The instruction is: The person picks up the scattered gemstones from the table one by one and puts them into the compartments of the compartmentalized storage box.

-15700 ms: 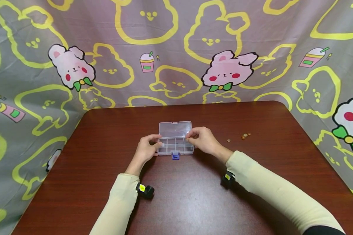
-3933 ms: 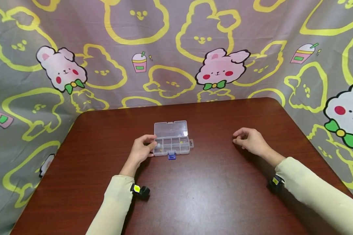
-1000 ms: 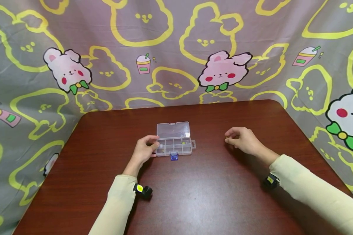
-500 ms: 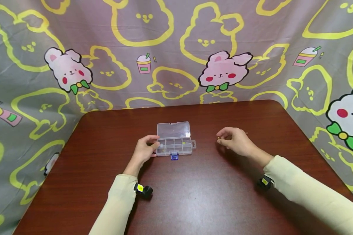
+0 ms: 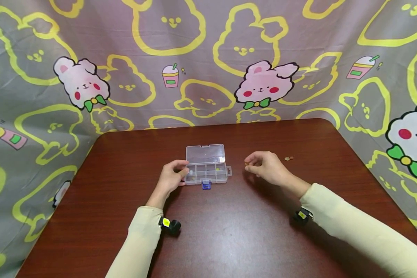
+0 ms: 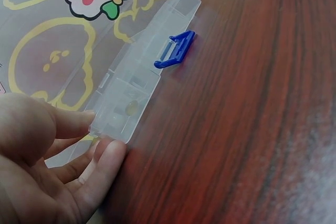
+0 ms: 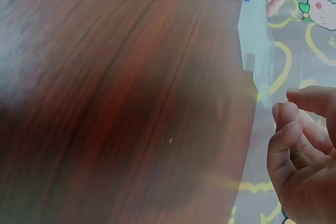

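Note:
A clear plastic compartment box (image 5: pixel 217 180) with its lid (image 5: pixel 205 154) raised lies on the table. Its blue latch (image 5: pixel 206 185) hangs at the front. My left hand (image 5: pixel 172 175) grips the box's left end between thumb and fingers. A small yellow bead-like piece (image 5: pixel 217 169) sits in the rear right compartment, and a pale yellowish one (image 6: pixel 132 107) shows through the left end in the left wrist view. Right of the box, apart from it, my right hand (image 5: pixel 267 168) pinches a tiny amber-coloured bead-like piece (image 5: pixel 246 164); fingers hide it in the right wrist view.
Two small bead-like pieces, one pale (image 5: pixel 287 158) and one brown (image 5: pixel 292 157), lie on the dark wooden table (image 5: pixel 208 231) beyond my right hand. A patterned cloth (image 5: pixel 201 58) hangs behind the table and at both sides.
My right hand has moved left toward the box with the amber piece, uncovering the two pieces behind it. Fewer loose pieces lie on the table than 15.7 s ago. My left hand stays put.

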A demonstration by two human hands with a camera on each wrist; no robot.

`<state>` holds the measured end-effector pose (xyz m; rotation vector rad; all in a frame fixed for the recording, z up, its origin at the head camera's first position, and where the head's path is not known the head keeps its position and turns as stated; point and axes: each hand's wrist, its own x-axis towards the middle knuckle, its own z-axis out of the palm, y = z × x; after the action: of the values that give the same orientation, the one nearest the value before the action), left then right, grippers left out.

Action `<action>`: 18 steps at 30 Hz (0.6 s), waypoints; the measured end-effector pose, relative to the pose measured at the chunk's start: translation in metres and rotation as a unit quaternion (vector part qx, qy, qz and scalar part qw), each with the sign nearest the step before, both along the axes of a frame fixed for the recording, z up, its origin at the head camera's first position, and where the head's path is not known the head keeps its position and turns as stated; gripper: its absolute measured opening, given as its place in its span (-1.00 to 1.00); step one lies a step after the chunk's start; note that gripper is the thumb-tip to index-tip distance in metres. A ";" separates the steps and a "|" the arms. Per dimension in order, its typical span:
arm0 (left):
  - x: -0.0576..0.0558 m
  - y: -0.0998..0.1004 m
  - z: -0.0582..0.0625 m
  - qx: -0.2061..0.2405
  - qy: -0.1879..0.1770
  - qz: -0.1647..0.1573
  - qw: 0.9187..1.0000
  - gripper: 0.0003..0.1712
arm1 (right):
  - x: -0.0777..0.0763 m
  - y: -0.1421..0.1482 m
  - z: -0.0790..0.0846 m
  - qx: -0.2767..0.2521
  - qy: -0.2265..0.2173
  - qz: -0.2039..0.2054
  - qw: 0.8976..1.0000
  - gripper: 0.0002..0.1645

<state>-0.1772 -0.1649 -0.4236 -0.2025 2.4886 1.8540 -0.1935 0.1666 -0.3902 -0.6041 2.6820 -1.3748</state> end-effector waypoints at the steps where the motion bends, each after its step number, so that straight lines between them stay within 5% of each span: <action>1: 0.000 0.000 0.000 0.000 0.001 0.000 1.000 -0.69 | 0.000 -0.002 0.000 0.001 0.000 0.001 1.000 -0.79; 18: 0.002 0.002 0.002 -0.006 0.000 0.005 1.000 -0.69 | 0.000 -0.038 0.007 -0.020 0.013 0.034 0.999 -0.82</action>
<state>-0.1750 -0.1632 -0.4215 -0.2141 2.5034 1.8444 -0.1933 0.1284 -0.3832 -0.7148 2.6334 -1.4156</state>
